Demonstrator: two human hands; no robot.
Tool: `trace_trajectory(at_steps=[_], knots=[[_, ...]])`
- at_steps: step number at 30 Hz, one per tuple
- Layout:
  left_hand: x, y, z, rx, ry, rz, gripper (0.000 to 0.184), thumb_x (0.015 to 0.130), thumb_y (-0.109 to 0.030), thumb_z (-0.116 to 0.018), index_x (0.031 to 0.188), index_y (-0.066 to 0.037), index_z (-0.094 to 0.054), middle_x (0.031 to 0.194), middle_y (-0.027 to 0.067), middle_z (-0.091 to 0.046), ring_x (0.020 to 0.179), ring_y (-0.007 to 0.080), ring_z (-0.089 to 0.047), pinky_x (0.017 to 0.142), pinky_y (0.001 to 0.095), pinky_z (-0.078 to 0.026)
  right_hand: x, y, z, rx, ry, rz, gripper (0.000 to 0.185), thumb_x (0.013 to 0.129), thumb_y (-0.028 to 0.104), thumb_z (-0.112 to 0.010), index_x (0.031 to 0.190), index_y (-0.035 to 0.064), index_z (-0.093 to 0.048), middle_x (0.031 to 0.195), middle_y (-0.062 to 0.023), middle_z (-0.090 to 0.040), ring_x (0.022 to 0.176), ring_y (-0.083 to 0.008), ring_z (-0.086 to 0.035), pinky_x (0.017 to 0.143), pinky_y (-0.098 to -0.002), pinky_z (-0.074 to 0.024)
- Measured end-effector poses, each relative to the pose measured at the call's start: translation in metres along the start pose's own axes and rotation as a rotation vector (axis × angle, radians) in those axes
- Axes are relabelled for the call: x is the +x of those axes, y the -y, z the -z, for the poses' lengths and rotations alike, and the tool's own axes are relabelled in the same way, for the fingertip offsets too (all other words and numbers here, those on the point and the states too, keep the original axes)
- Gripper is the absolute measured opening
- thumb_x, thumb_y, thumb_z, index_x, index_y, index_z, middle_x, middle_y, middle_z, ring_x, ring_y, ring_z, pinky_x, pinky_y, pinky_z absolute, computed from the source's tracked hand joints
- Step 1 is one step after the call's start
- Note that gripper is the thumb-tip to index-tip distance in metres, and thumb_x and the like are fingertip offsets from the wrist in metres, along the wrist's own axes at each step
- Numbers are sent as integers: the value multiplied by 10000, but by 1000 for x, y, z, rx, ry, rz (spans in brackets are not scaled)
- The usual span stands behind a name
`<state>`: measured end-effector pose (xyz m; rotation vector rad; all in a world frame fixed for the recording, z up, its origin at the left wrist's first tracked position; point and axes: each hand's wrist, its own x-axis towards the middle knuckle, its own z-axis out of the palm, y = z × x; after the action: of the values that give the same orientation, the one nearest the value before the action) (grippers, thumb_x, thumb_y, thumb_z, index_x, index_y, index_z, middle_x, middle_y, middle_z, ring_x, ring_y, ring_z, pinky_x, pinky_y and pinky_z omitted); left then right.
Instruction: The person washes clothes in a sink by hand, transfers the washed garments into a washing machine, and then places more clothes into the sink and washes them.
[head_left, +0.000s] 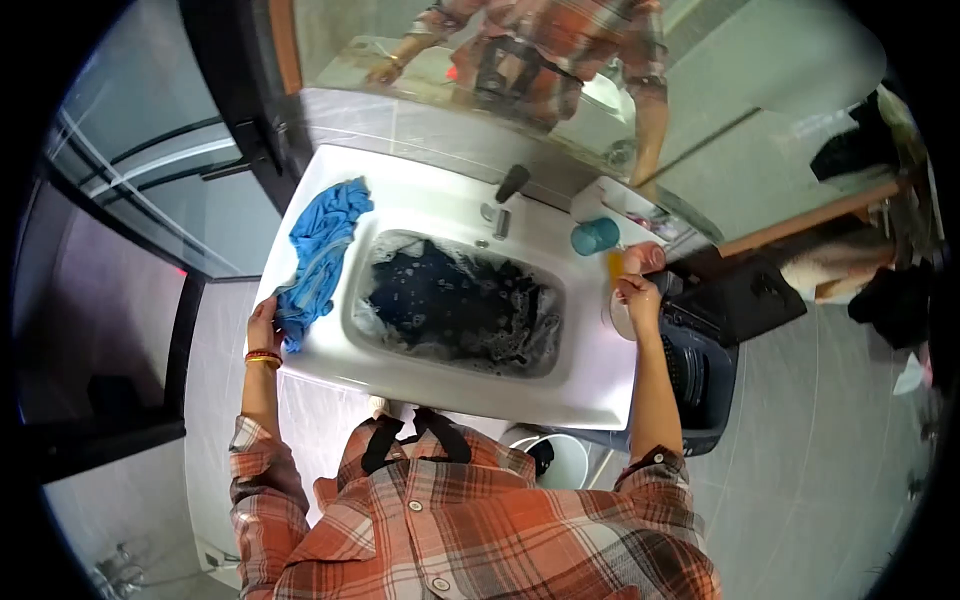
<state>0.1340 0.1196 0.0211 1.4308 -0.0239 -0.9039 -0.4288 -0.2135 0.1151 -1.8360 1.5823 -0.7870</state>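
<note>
A crumpled blue cloth (322,250) lies along the left rim of the white sink (440,397). My left hand (264,325) is at the sink's front left corner, fingers curled at the cloth's lower end. Dark fabric (450,300) soaks in sudsy water in the basin. Over the right rim, my right hand (638,295) has its fingers closed; what they hold, if anything, is hidden. Just beyond it stand a pinkish cup (646,257) and a teal cup (595,236). A pale round item (619,316) shows partly beneath that hand.
A black-handled faucet (512,185) rises at the back, below a mirror (450,60). On the floor, a white bucket (565,462) stands under the front edge, and a dark tub (715,400) sits to the right. A dark-framed glass door (235,150) is at left.
</note>
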Motion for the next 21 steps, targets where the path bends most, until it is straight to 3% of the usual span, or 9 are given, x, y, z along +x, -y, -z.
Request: trace_trajectory(at_steps=[3,6,7,10,13,16,19,20,21], knots=[[7,1,-3,-42,16,10,243,855,-224,-540,995,-26,-549,877,73,-592,734,193,-565,615,313,-466,0,-33,30,-302,-13,-102,151,729,144,-598,801,24,-658,727,-127,-637,666,-208,-632,605,-294,-494],[15,13,1,-86,50,58,240,871,-195,-502,1011,-1,-526,907,103,-582,748,201,-563,627,327,-480,5,-89,23,-767,134,98,193,720,216,-612,791,42,-656,807,-117,-643,754,-265,-624,675,-345,-496],[17,18,3,-121,64,79,235,874,-189,-495,1012,-2,-524,901,104,-582,744,201,-561,620,323,-480,7,-97,20,-836,235,87,227,721,259,-603,829,64,-646,890,-98,-634,842,-295,-596,759,-387,-472],[8,14,6,-114,12,106,233,871,-186,-491,1029,-19,-530,875,104,-571,700,202,-539,585,311,-468,4,-117,3,-772,174,238,228,734,222,-554,839,45,-653,907,-151,-625,872,-318,-583,786,-386,-453],[-1,11,1,-40,-72,78,224,840,-233,-546,997,-72,-553,824,33,-572,698,151,-545,572,287,-441,17,-113,-10,-874,359,30,243,814,213,-471,907,23,-592,945,-191,-598,910,-360,-557,810,-431,-440],[-17,-1,-10,-23,-101,41,211,822,-257,-572,974,-110,-573,805,1,-566,711,133,-539,589,293,-437,30,-144,-10,-948,339,187,209,779,195,-522,817,24,-636,872,-179,-616,832,-356,-582,763,-416,-463],[-18,-12,-13,22,-87,-11,222,841,-229,-562,1007,-83,-565,868,9,-570,755,136,-530,661,303,-448,26,-139,0,-791,294,366,178,755,160,-500,725,32,-619,766,-160,-613,737,-327,-599,676,-408,-481],[-19,-16,-15,41,-78,-28,214,838,-233,-569,999,-91,-567,859,-6,-567,745,125,-527,662,302,-446,35,-163,1,-880,296,439,167,739,147,-502,720,30,-619,747,-159,-614,709,-330,-594,648,-415,-482],[-25,-22,-19,66,-84,-24,193,839,-243,-572,972,-103,-575,834,-20,-564,727,113,-524,648,292,-440,32,-145,5,-820,343,243,203,730,175,-506,725,6,-619,741,-164,-618,687,-318,-598,635,-400,-486]])
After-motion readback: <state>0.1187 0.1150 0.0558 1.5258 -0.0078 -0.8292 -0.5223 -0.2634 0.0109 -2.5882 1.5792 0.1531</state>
